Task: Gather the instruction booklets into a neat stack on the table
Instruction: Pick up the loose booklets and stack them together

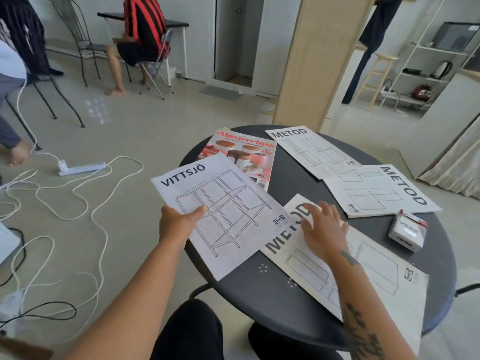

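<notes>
Barely started: my left hand (179, 222) pinches the VITTSJÖ booklet (220, 211) at the round table's (259, 294) 9 o'clock edge, right hand (323, 229) fingers spread flat on the near METOD booklet (363, 268), two METOD booklets (376, 190) still loose toward 1 o'clock.

The left hand (179, 222) pinches the near-left edge of a white paper VITTSJÖ booklet (220, 211), its corner overlapping a large cream METOD booklet (363, 271) under the flat right hand (322, 229). Two more white METOD booklets (311, 152) (379, 190), a pink cookbook magazine (241, 154) and a small white carton (407, 232) lie on the round dark surface (259, 294).
</notes>
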